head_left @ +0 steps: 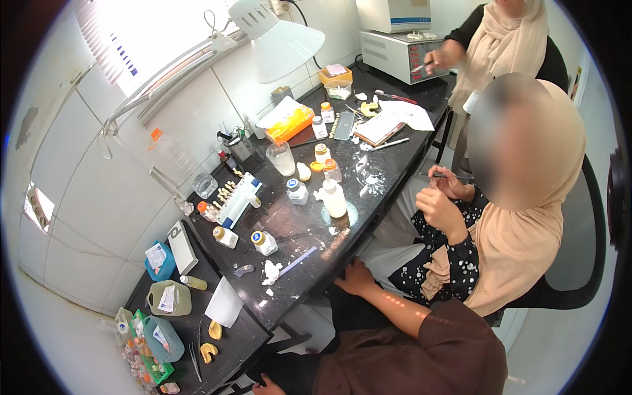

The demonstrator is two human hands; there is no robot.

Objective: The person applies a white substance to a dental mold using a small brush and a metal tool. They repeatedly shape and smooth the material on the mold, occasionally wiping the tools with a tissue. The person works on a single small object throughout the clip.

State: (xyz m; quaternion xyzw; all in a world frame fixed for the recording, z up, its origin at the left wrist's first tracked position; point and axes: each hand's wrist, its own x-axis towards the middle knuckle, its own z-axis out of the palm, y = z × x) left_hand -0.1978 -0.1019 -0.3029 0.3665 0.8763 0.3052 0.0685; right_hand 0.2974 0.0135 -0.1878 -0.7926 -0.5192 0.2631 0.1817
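Observation:
My right hand (352, 278) rests loosely open on my dark-trousered knee by the edge of the black worktable (293, 276). My left hand (266, 385) is low at the bottom edge, partly cut off, fingers loosely open. Nearest on the worktable are a cream-filled bottle (334, 201) on a round plate, a purple stick (297, 261), white crumpled material (272, 272) and powder jars (265, 243). Two yellow dental models (210, 352) and metal tweezers (195, 362) lie on the side table, left of me.
A seated person (513, 250) at my right holds a slim tool with both hands. Another person (500, 46) stands behind, holding a tool near a boxy machine (388, 59). A desk lamp (276, 46), shade-guide tray (237, 201), water bottle (197, 178) and bins (168, 299) line the wall.

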